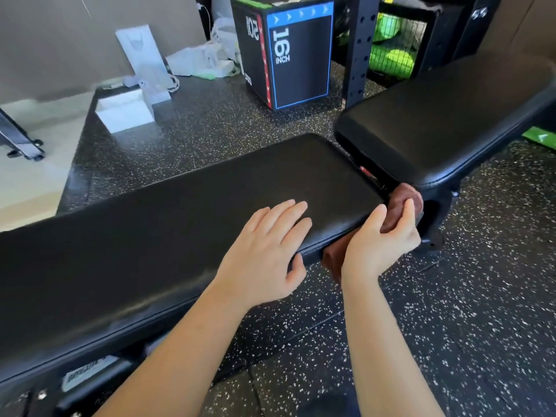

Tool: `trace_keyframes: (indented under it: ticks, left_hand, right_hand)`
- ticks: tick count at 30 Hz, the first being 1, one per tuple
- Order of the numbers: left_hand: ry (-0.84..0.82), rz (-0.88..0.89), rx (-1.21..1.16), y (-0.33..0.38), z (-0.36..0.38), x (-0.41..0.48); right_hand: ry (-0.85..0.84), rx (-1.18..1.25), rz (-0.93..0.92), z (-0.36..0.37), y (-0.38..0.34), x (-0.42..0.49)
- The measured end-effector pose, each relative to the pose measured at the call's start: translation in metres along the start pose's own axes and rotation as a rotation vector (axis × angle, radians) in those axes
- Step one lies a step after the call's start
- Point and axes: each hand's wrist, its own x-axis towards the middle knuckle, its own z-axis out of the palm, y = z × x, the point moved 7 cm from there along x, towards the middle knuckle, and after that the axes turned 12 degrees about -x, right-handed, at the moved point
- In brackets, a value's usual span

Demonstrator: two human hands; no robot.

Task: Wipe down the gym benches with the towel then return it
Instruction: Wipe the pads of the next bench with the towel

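At the right end of the bench point(180, 236), the right hand point(382, 239) gripped a brown towel point(397, 203), with fingers curled round it and the thumb on top. The towel was bunched against the pad's end edge and front right corner, partly hidden behind the hand, and a bit hung below the front edge. The left hand point(264, 251) lay flat on the bench top near the front edge, just left of the right hand. Its fingers were straight and spread, the thumb was hooked over the front edge, and it held nothing.

A second bench pad point(451, 121) sat tilted just beyond the right end. The gap between the two pads was narrow, and the towel was at its mouth. The black frame bracket point(436, 218) stood right beside the towel and crowded that corner.

Behind the bench on the speckled rubber floor point(466, 296) stood a black box point(301, 61) marked 16 INCH. A black rack post point(358, 49) stood right of the box, with green balls point(394, 43) behind wire mesh. White bags and papers point(198, 61) lay by the far wall, and a white block point(123, 112) sat at the floor mat's left edge.
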Motion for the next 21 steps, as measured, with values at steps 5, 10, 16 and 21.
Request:
trace_keyframes:
  ticks: [5, 10, 16, 21]
  left_hand:
    - [0.102, 0.022, 0.099, -0.021, -0.018, -0.064]
    - [0.146, -0.084, 0.189, -0.067, -0.038, -0.154]
    - [0.058, -0.032, -0.002, -0.083, -0.048, -0.180]
    - [0.015, -0.012, -0.076, -0.081, -0.045, -0.176]
  right_hand:
    - [0.128, -0.004, 0.031, 0.010, 0.008, -0.040]
    - [0.171, -0.005, -0.043, 0.041, 0.012, -0.136]
    - [0.215, -0.049, -0.097, 0.057, 0.005, -0.198]
    - [0.244, -0.137, -0.149, 0.043, 0.000, -0.147]
